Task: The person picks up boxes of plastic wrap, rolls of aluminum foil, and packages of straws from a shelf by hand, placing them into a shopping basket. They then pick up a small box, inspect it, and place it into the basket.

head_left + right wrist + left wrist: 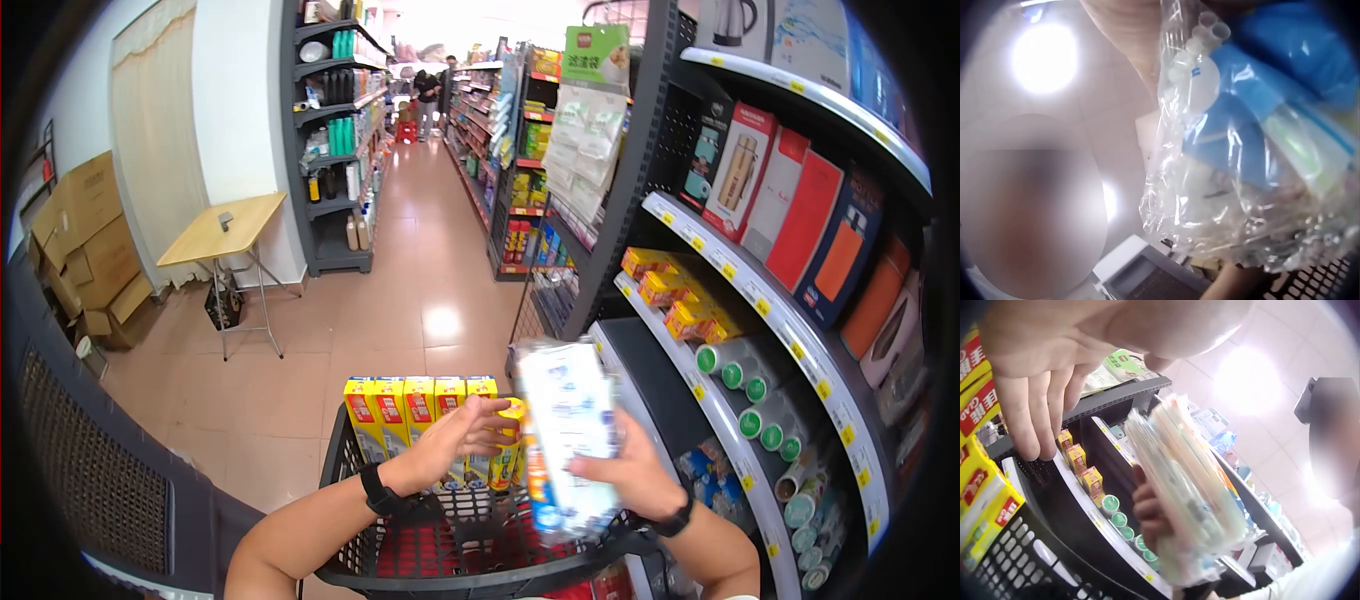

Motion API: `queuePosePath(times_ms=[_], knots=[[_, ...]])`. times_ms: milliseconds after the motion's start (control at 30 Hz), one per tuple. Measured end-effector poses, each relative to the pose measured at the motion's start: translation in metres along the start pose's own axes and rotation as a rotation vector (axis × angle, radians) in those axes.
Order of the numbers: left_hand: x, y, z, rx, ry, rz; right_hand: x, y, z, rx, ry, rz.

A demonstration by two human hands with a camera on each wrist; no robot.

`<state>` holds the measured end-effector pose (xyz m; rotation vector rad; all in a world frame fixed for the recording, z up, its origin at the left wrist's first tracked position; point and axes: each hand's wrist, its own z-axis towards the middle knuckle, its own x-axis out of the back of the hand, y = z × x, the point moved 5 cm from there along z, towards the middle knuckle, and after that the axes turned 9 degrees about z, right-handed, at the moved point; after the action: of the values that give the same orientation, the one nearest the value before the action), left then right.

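Note:
My right hand [640, 480] grips several flat clear plastic packs [570, 440] by their side, holding them upright over the right of a black basket [335, 480]. In the right wrist view the crinkled wrapping [1241, 206] shows blue printing and a few pale tube ends [1213, 28]. My left hand [455, 440] hovers with loosely extended fingers beside the packs, over a row of yellow Glad boxes [420, 395] standing in the basket. Seen from the left wrist, those fingers [1038, 415] hold nothing, and the yellow boxes [985, 500] stand beside them.
Red items [400, 550] lie low in the basket. Shelves [760, 300] curve along my right with boxed flasks, small yellow boxes [680, 290] and green-capped rolls [750, 375]. A folding table [225, 230] and cardboard boxes [90, 250] stand left. People [428, 95] are far down the aisle.

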<state>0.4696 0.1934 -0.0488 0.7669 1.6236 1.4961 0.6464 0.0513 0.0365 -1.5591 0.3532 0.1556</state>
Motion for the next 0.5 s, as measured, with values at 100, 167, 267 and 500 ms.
queuePosePath(times_ms=[100, 167, 267, 500], knots=[[0.004, 0.000, 0.002, -0.022, 0.060, -0.230, -0.022, 0.033, 0.045, 0.043, -0.102, -0.082], [0.007, 0.016, -0.001, -0.097, 0.100, -0.160, -0.033, 0.055, 0.056, 0.090, -0.174, -0.071], [0.015, 0.008, -0.001, 0.055, 0.151, -0.099, -0.024, 0.071, 0.059, 0.016, -0.224, -0.039], [0.013, 0.012, 0.001, 0.098, 0.205, -0.149, 0.000, 0.087, 0.062, -0.181, -0.147, 0.249]])
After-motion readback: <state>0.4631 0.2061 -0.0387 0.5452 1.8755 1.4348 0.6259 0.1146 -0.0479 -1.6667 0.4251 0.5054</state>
